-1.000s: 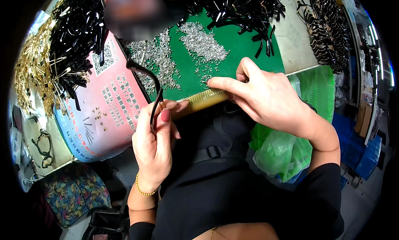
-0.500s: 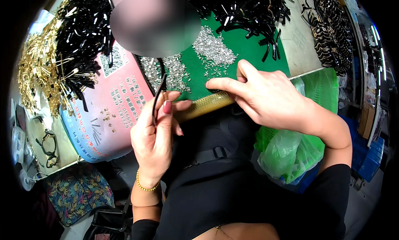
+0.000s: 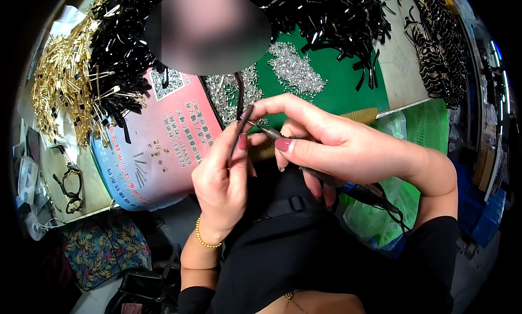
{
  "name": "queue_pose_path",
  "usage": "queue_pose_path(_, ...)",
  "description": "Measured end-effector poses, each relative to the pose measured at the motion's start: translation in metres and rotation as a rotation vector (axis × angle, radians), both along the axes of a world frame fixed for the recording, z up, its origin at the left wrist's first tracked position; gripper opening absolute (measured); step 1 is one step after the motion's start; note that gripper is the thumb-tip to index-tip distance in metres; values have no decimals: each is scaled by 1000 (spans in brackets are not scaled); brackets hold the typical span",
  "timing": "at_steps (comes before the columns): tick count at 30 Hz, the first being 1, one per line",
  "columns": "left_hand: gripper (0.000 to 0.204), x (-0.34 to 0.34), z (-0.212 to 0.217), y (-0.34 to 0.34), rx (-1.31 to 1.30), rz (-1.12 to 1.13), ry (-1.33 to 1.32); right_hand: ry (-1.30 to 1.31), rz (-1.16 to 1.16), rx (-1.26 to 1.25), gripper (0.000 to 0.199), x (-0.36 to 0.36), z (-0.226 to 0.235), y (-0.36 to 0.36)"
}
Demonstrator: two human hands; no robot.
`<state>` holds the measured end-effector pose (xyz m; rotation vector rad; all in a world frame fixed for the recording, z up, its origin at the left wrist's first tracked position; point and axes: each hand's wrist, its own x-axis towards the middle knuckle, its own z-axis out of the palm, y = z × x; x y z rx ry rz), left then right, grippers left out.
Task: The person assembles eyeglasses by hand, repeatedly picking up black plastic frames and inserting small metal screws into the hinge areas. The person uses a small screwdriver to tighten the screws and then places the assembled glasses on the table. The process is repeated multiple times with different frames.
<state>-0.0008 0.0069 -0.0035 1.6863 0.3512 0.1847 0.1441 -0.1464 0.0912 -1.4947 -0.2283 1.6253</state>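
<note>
My left hand [image 3: 222,175] is closed, pinching dark, slim eyeglass parts that look like temple arms [image 3: 244,130] between thumb and fingers. One dark arm rises above the fingertips. My right hand [image 3: 326,140] is wrapped round a slim, dark corded screwdriver [image 3: 361,193]. Its thin tip points left and meets the eyeglass parts at the left fingertips; whether a screw sits on it is too small to tell. Beyond both hands, small silver screws lie in two heaps, one in a dark-edged tray [image 3: 235,91] and one on the green mat [image 3: 296,69].
Piles of black temple arms [image 3: 337,20] and gold-tipped ones [image 3: 62,91] lie at the back and left. A yellow perforated strip [image 3: 361,116] edges the table. Glasses frames [image 3: 69,184] sit at far left, a stack of patterned frames [image 3: 437,48] at far right. A green plastic bag [image 3: 375,221] hangs at right.
My right hand has moved from the table edge to the left hand, and the screwdriver now shows in it, its tip at the eyeglass parts. The view has shifted slightly.
</note>
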Motion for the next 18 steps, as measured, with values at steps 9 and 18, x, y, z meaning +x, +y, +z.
queue_pose_path(9, 46, 2, -21, -2, 732, -82, -362, 73, -20, 28, 49, -5, -9, -18)
queue_pose_path(18, 32, -16, -19, 29, 253, 476, -241, -1389, -17, 184, 27, 4, -25, -76)
